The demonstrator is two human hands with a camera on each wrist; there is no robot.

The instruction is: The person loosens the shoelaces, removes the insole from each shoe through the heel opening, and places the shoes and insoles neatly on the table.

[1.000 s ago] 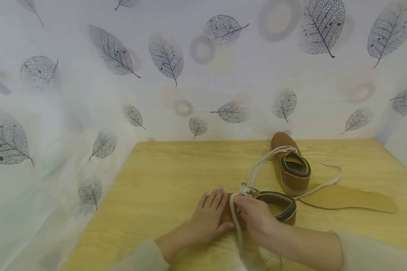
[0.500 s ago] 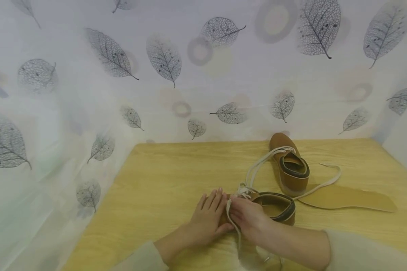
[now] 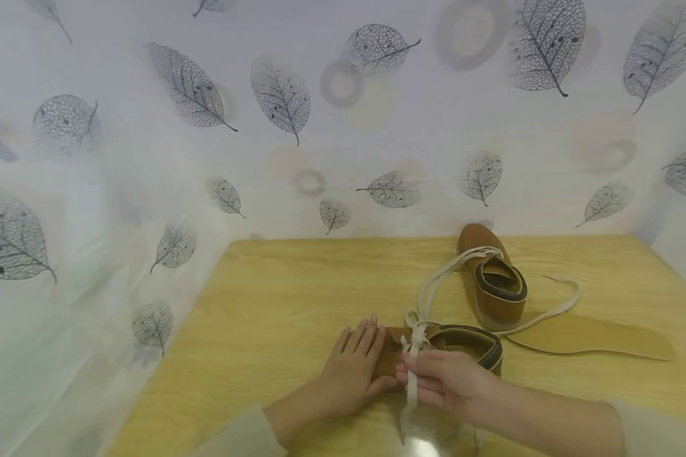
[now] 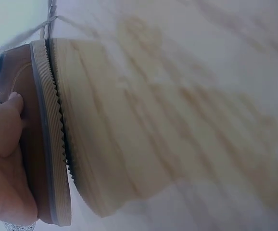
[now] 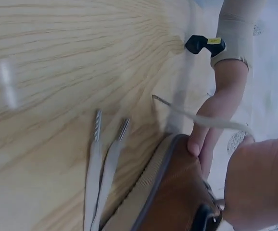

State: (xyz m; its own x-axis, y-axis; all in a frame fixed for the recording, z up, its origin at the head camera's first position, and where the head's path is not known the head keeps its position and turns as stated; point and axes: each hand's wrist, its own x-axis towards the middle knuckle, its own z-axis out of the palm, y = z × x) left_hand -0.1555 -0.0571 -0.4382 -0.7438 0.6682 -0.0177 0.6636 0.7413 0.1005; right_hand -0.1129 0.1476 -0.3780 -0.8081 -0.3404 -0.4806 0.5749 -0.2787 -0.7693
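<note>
A brown lace-up shoe (image 3: 387, 355) lies sideways before me, its toe to the left and its dark padded collar to the right. My left hand (image 3: 349, 365) rests on the toe with fingers straight; its thumb lies along the near side. Just right of it, my right hand (image 3: 451, 384) pinches a flat cream shoelace (image 3: 413, 387), whose free end hangs down in front. A knotted bunch of lace (image 3: 417, 333) sits over the shoe's tongue. In the right wrist view, the lace (image 5: 216, 122) stretches from my right hand (image 5: 259, 178) past the toe.
Behind, to the right, stands a second brown shoe (image 3: 500, 301) with long loose laces. A tan insole (image 3: 594, 336) lies beside it on the wooden table (image 3: 280, 292). Two lace tips (image 5: 96, 127) lie near the shoe's side. Leaf-printed sheeting (image 3: 320, 127) hangs behind.
My right hand first shifted left toward my left hand, then came back right and nearer with the lace, which now runs straighter from the knot. My left hand has stayed on the toe.
</note>
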